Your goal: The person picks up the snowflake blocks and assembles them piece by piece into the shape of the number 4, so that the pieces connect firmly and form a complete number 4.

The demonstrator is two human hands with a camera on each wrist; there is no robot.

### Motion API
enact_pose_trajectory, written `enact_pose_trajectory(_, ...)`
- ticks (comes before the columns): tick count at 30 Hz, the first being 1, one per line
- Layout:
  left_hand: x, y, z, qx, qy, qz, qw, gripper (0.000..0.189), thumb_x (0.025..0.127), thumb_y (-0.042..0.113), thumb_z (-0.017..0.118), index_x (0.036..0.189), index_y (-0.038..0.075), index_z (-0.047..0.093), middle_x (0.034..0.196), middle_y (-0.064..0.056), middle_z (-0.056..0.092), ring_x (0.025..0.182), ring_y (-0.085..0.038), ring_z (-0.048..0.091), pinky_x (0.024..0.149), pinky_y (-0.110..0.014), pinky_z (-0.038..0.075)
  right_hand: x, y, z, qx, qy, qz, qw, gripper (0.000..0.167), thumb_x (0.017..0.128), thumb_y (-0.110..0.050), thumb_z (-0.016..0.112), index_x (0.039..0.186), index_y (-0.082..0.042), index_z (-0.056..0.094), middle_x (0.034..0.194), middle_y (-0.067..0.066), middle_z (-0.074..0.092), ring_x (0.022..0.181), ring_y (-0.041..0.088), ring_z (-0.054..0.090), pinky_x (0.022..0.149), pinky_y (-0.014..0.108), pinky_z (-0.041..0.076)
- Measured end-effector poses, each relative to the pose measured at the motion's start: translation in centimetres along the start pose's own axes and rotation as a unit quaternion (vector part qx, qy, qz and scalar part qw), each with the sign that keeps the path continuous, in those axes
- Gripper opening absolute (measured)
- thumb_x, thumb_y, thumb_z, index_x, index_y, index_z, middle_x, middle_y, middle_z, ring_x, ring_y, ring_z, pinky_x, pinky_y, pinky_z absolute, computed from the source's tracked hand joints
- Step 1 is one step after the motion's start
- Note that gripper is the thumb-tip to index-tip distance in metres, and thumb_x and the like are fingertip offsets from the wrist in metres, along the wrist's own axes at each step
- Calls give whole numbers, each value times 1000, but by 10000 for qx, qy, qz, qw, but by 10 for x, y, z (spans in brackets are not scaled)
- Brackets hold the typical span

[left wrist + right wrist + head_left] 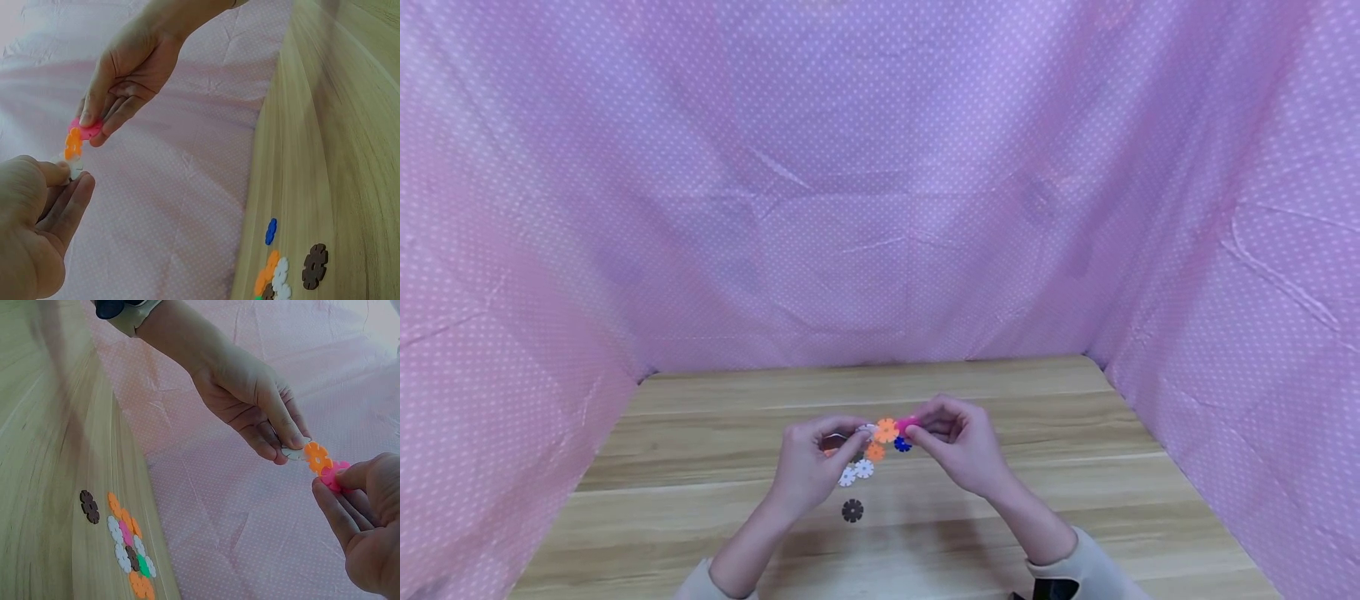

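"Pinching a white disc [292,454] in the left hand [808,460] and a pink disc [329,480] in the right hand [967,447], a person works above the middle of a wooden desk [1037,400]. Between them sits an orange disc [315,452], touching both."

"Which view tells most about the desktop?"

"The right wrist view. A second pink disc [125,533] and a green disc [144,566] show plainly there, amid a cluster of discs [123,557]. The head view shows neither, the left hand blocking part of the cluster; the left wrist view catches only a sliver of green."

"And the blue disc [902,445]?"

"Seen from head and left wrist, near the cluster, toward the desk's right edge."

"What else surrounds the scene?"

"Dotted cloth [880,167] hangs along the far, left and right edges. Pale sleeves [1090,567] end short of both wrists, a dark strap [1054,589] on the right one."

"The count?"

"Held up: one white, one orange, one pink. On the desk: one blue, one green, one pink, two brown discs [846,512], the lone one nearer the person, at least four white discs [115,529], and several orange discs [135,584], too bunched to tally."
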State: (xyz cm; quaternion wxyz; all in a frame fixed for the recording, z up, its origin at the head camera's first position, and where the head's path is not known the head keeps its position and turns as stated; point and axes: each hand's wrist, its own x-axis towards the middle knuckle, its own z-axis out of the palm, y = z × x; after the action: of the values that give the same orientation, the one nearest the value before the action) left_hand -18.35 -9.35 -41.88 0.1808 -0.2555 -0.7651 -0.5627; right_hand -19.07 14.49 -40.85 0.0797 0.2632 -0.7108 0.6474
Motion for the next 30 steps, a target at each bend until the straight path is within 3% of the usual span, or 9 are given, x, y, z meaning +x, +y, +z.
enact_pose_trajectory(9, 0, -1, 0, -80, 17, 161, 9998, 9, 92, 1, 80, 101, 1, 81, 96, -12, 82, 83, -15, 81, 75, -27, 69, 0, 0, 0, -24, 16, -134, 9999, 9, 93, 5, 77, 100, 6, 71, 97, 27, 77, 84, 10, 80, 75, 41, 70)
enact_pose_trajectory(23, 5, 3, -3, -40, -37, 412, 9991, 7, 93, 2, 81, 99, 3, 81, 92, -10, 83, 82, -11, 80, 75, -27, 69, 2, -2, -1, -29, -100, -421, 9991, 7, 93, 8, 75, 99, 6, 71, 95, 28, 77, 82, 13, 80, 72, 35, 70)
enact_pose_trajectory(30, 3, 2, -1, -127, -36, 340, 9993, 8, 92, 1, 80, 100, 3, 81, 92, -10, 82, 81, -9, 79, 76, -27, 69, 2, -1, 1, -41, -45, -347, 9994, 9, 93, 6, 77, 99, 5, 72, 96, 26, 77, 83, 12, 80, 73, 45, 69)
